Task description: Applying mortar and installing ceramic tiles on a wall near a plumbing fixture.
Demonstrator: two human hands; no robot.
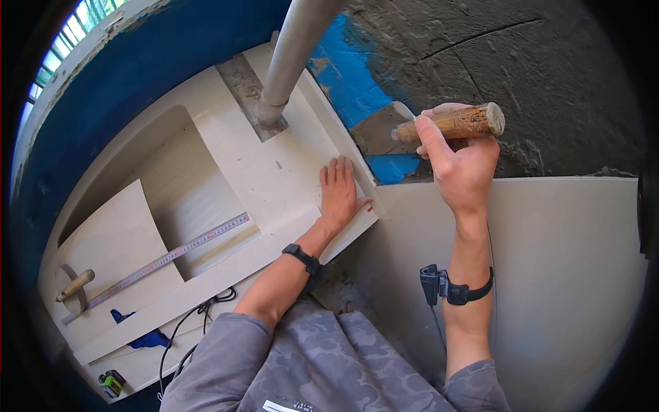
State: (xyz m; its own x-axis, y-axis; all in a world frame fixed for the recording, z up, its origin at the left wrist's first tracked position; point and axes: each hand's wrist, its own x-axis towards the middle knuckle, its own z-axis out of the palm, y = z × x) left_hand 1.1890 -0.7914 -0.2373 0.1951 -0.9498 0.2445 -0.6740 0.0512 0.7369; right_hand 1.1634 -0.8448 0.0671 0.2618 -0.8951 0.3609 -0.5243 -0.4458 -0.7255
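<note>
My right hand (467, 161) is closed around the wooden handle of a trowel (456, 125). The trowel's flat metal blade (384, 130), smeared with grey, lies over the blue-painted wall (350, 69) beside the wet-looking grey mortar (494, 69). Flat on the corner of a cream-coloured countertop (302, 168) rests my left hand (338, 189), fingers stretched out and holding nothing. A small reddish mark shows on the countertop edge near its thumb. Both wrists wear black straps.
A grey pipe (295, 62) rises through a slot in the countertop. Left of it lie a steel ruler (171, 256), a second wooden-handled tool (75, 285), a blue cloth (149, 338), a black cable (204, 307) and a green tape measure (111, 383). A pale panel (570, 275) stands at right.
</note>
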